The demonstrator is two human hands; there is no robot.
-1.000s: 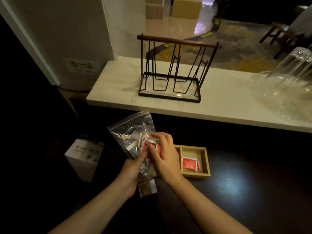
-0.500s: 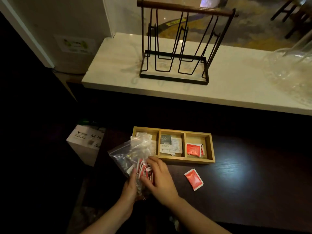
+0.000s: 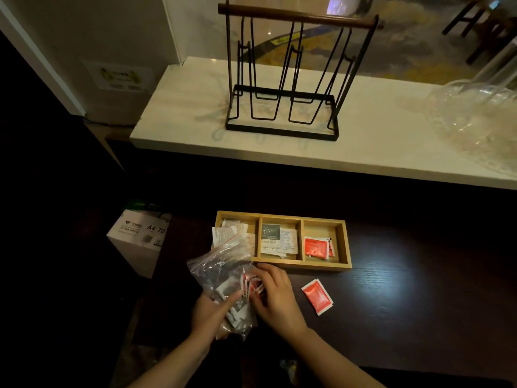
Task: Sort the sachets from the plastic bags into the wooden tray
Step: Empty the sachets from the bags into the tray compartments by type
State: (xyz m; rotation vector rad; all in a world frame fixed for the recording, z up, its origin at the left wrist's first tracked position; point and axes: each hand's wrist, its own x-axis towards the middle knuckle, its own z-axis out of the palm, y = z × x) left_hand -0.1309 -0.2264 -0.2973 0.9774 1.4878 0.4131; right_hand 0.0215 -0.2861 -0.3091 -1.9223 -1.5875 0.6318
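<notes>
A clear plastic bag [image 3: 218, 271] with several red and white sachets lies on the dark table in front of the wooden tray [image 3: 347, 245]. My left hand [image 3: 212, 317] grips the bag from below. My right hand [image 3: 275, 298] reaches into its mouth, fingers closed on red sachets [image 3: 249, 285]. The tray has three compartments: pale sachets on the left, white and dark-printed sachets [image 3: 277, 239] in the middle, red sachets [image 3: 317, 246] on the right. One loose red sachet [image 3: 317, 296] lies on the table right of my right hand.
A black wire rack [image 3: 282, 79] with a wooden top bar stands on the white marble ledge [image 3: 179, 119] behind the tray. Clear glassware [image 3: 481, 119] sits at the ledge's right end. A white A4 paper box [image 3: 140, 236] stands on the floor at left.
The bag and both hands have come down from in front of the tray toward me, uncovering all three compartments. A loose red sachet now lies on the table.
</notes>
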